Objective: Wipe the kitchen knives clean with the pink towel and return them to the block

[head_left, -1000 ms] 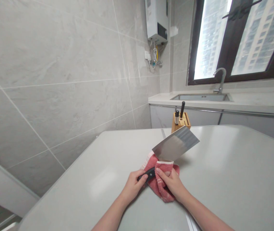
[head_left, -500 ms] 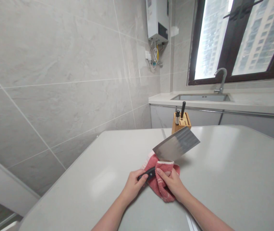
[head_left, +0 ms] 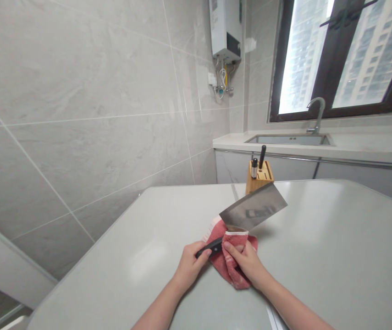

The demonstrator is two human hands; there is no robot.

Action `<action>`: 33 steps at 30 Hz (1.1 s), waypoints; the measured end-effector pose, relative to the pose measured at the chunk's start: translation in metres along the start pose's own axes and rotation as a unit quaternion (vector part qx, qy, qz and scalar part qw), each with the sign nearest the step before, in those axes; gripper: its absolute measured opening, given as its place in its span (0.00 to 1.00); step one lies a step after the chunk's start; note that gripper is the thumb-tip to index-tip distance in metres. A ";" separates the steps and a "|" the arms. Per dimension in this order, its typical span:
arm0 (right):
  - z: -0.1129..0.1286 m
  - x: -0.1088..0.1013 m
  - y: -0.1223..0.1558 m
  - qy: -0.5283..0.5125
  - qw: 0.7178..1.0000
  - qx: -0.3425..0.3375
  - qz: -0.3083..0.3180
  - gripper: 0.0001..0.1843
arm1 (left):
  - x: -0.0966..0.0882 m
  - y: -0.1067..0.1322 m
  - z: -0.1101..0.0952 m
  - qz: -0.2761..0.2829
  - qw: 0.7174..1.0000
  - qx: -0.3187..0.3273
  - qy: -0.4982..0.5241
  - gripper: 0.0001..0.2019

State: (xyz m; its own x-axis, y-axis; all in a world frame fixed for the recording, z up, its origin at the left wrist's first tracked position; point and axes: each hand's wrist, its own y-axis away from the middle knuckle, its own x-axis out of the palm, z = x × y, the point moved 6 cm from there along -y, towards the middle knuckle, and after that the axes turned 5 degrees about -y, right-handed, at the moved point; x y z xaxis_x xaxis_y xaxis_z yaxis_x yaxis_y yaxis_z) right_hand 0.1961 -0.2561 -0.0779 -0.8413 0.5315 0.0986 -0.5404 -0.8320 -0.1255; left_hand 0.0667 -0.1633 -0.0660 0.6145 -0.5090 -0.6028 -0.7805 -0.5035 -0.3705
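Note:
My left hand point(head_left: 189, 266) is closed round the black handle of a steel cleaver point(head_left: 252, 208), whose broad blade points up and to the right over the pale countertop point(head_left: 319, 256). Under the blade's base my right hand point(head_left: 247, 262) grips a bunched pink towel point(head_left: 228, 268), with its thumb and fingers pressed into the cloth. The towel touches the blade near the handle. Both forearms come in from the bottom edge.
A wooden knife block point(head_left: 258, 176) with two dark handles stands at the counter's far edge, behind the blade. Beyond it are a sink point(head_left: 290, 139) with a tap point(head_left: 317, 114) under a window. A tiled wall runs along the left.
The cleaver blade has turned slightly, so its flat face now looks darker. Both hands and the towel stay in the same place.

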 end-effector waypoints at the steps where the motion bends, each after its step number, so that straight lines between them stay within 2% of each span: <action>1: 0.000 0.000 0.000 0.000 1.000 0.000 0.000 0.20 | 0.000 0.000 0.000 0.000 1.000 0.001 -0.002 0.16; 13: -0.004 -0.001 -0.002 0.002 1.000 -0.016 0.003 0.17 | -0.005 0.001 -0.004 -0.030 0.999 0.014 -0.008 0.16; 25: -0.006 -0.001 -0.001 0.044 0.999 -0.018 0.010 0.14 | -0.006 0.001 -0.004 -0.032 0.999 0.001 -0.007 0.17; 33: -0.005 0.001 -0.001 0.048 0.998 -0.021 0.017 0.16 | -0.006 0.002 -0.003 -0.037 0.999 0.003 -0.016 0.17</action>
State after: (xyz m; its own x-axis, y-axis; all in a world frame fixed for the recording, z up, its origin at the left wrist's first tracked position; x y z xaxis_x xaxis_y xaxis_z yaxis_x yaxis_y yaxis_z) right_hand 0.1956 -0.2536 -0.0825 -0.8560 0.5170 -0.0017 -0.5094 -0.8438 -0.1688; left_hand 0.0616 -0.1636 -0.0611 0.6670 -0.4474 -0.5957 -0.7333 -0.5357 -0.4188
